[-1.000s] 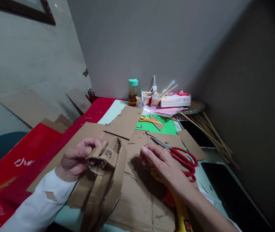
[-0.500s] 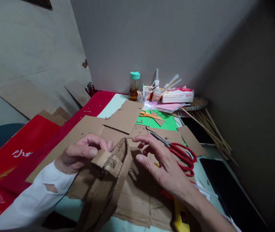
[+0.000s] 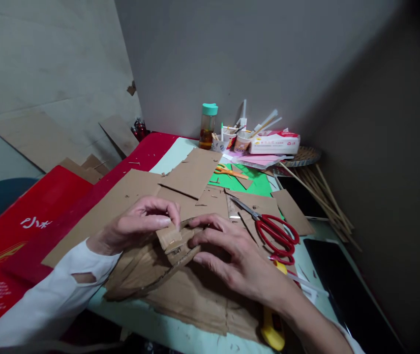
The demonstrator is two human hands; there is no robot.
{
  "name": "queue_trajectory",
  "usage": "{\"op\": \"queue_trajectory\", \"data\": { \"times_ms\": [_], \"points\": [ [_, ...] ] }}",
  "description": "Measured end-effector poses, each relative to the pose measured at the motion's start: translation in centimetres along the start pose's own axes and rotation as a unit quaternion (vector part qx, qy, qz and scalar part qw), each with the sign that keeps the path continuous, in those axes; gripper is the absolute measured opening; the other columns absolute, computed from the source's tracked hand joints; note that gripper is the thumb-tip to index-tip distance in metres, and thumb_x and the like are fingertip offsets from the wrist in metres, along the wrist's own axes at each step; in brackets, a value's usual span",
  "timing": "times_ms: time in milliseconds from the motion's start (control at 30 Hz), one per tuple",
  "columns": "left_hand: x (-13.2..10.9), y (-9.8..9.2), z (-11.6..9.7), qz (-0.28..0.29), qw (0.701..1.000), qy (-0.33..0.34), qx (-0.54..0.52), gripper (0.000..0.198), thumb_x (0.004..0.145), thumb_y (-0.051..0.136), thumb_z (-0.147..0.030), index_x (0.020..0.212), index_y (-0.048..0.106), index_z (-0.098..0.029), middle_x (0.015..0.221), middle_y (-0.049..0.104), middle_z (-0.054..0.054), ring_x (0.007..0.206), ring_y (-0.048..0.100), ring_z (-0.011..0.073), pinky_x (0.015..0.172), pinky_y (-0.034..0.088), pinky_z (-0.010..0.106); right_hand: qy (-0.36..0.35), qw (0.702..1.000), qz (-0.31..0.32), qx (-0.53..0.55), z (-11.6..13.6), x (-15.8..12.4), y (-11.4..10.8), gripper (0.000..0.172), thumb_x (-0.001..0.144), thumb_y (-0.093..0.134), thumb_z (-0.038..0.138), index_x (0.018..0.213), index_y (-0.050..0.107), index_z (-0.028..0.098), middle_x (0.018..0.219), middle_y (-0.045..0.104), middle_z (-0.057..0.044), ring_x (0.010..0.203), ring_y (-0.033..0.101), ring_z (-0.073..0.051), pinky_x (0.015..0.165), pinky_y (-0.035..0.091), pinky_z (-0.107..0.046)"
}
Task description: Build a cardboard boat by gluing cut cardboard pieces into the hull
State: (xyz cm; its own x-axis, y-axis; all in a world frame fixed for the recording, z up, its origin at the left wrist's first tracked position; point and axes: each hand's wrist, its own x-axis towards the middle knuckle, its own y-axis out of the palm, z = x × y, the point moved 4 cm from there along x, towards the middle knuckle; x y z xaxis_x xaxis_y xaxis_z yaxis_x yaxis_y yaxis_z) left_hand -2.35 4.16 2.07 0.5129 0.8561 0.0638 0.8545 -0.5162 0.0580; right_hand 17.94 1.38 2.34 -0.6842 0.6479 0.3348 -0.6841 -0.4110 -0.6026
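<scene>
My left hand [image 3: 141, 220] pinches a small folded cardboard piece [image 3: 170, 237] between thumb and fingers. This piece sits in the pointed end of a long cardboard shape with raised side walls [image 3: 139, 275]. From the right, my right hand [image 3: 228, 250] grips that pointed end, its thumb on the near wall and fingers over the far one. Red-handled scissors [image 3: 274, 233] lie partly open just beyond my right hand. A yellow tool handle [image 3: 272, 329] shows below my right wrist, the rest of it hidden.
Flat cardboard sheets [image 3: 195, 172] cover much of the table. Orange scissors [image 3: 228, 171] lie on green paper [image 3: 259, 182]. Behind stand a bottle [image 3: 207, 128], cups of sticks [image 3: 242, 143] and a tissue pack [image 3: 274, 143]. A black panel [image 3: 343, 285] lies at right.
My right hand has moved left and closed on the pointed end. The cardboard shape has swung lower and flatter, while my left hand has shifted slightly right with the folded piece.
</scene>
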Motion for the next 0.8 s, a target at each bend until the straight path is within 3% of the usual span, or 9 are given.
{"op": "queue_trajectory", "data": {
  "times_ms": [133,267,367,500,567,667,800],
  "points": [
    [0.0,-0.3,-0.3,-0.050,0.998,0.032,0.023,0.015,0.083,0.071,-0.032,0.088,0.081,-0.021,0.088,0.066,0.005,0.082,0.054,0.0191,0.073,0.040,0.029,-0.029,0.997,-0.074,-0.012,-0.1,0.0,-0.1,0.005,0.097,0.067,0.015,0.099,0.069,0.019,0.115,0.067,-0.008,0.106,0.066,-0.018,0.091,0.055,-0.031],
    [-0.3,-1.3,-0.8,-0.205,0.974,0.084,0.043,0.016,0.085,0.072,-0.032,0.097,0.081,-0.026,0.096,0.068,0.003,0.078,0.054,0.0158,0.066,0.042,0.025,-0.025,0.986,-0.161,-0.037,-0.5,-0.2,-0.5,0.010,0.095,0.067,0.008,0.100,0.070,0.017,0.103,0.067,-0.007,0.094,0.066,-0.016,0.081,0.055,-0.028],
    [-0.7,-1.5,-1.0,-0.273,0.952,0.090,0.103,0.010,0.089,0.071,-0.031,0.090,0.080,-0.027,0.094,0.071,0.001,0.081,0.059,0.0150,0.068,0.046,0.022,-0.003,0.974,-0.213,-0.072,-1.2,-0.3,-0.8,0.013,0.094,0.068,0.007,0.102,0.071,0.016,0.101,0.068,-0.007,0.091,0.066,-0.017,0.076,0.054,-0.028],
    [-1.0,-0.6,-1.2,-0.294,0.931,0.090,0.197,0.007,0.091,0.074,-0.031,0.095,0.077,-0.028,0.096,0.078,0.000,0.095,0.067,0.0160,0.084,0.053,0.021,0.020,0.962,-0.242,-0.123,-2.0,-0.5,-0.7,0.010,0.094,0.068,0.009,0.100,0.071,0.016,0.098,0.069,-0.007,0.084,0.066,-0.018,0.068,0.053,-0.028],
    [-0.9,0.2,-0.8,-0.283,0.938,0.085,0.179,0.009,0.093,0.073,-0.032,0.101,0.074,-0.028,0.099,0.079,0.000,0.087,0.068,0.0139,0.073,0.054,0.019,0.024,0.961,-0.242,-0.131,-2.1,-0.6,-0.6,0.010,0.095,0.067,0.010,0.101,0.071,0.016,0.099,0.069,-0.007,0.083,0.067,-0.018,0.065,0.052,-0.028],
    [-0.6,1.1,-0.2,-0.260,0.956,0.065,0.117,0.016,0.094,0.071,-0.035,0.109,0.071,-0.031,0.105,0.079,0.000,0.065,0.061,0.0097,0.048,0.046,0.016,0.034,0.961,-0.239,-0.131,-1.9,-0.7,-0.4,0.008,0.095,0.067,0.010,0.099,0.071,0.016,0.098,0.070,-0.007,0.079,0.067,-0.017,0.063,0.052,-0.027],
    [-0.6,1.6,-0.3,-0.254,0.954,0.073,0.143,0.022,0.093,0.071,-0.029,0.115,0.072,-0.032,0.109,0.077,0.001,0.057,0.059,0.0072,0.044,0.046,0.016,0.053,0.962,-0.237,-0.127,-1.4,-0.6,-0.5,0.006,0.094,0.069,0.011,0.098,0.072,0.015,0.095,0.070,-0.007,0.076,0.066,-0.016,0.060,0.051,-0.026]
  ]
}}
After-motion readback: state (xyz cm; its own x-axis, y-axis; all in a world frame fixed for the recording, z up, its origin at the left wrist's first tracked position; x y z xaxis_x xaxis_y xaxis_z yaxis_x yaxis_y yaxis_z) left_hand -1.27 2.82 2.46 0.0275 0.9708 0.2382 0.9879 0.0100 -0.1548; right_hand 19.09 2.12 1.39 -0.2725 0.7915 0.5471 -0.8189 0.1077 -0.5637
